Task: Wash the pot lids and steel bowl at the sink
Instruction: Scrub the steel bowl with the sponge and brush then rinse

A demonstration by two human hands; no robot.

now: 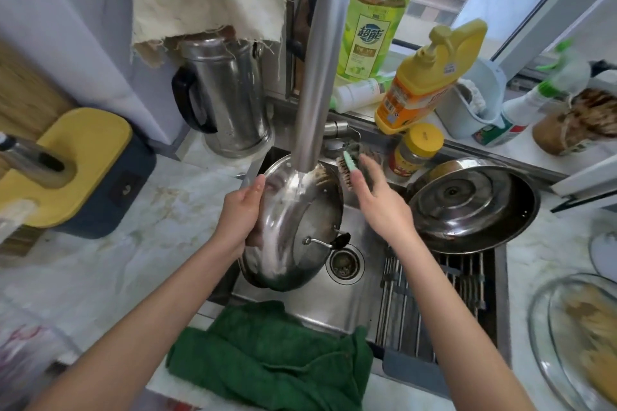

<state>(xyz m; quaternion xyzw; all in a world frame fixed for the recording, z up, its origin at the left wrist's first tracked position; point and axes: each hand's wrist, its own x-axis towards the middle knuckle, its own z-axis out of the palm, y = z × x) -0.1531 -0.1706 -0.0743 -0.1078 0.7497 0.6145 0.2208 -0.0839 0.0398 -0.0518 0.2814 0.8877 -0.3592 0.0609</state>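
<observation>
Left fingers point(257, 188) grip a lid point(293, 220); the bowl point(522, 210) holds another lid point(457, 197).

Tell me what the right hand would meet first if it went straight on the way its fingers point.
Most likely the green-handled brush, which lies just ahead of the open right hand at the back of the sink; depth is hard to judge from one view.

Green towel point(267, 354) in front; steel kettle point(230, 93) back left.
</observation>
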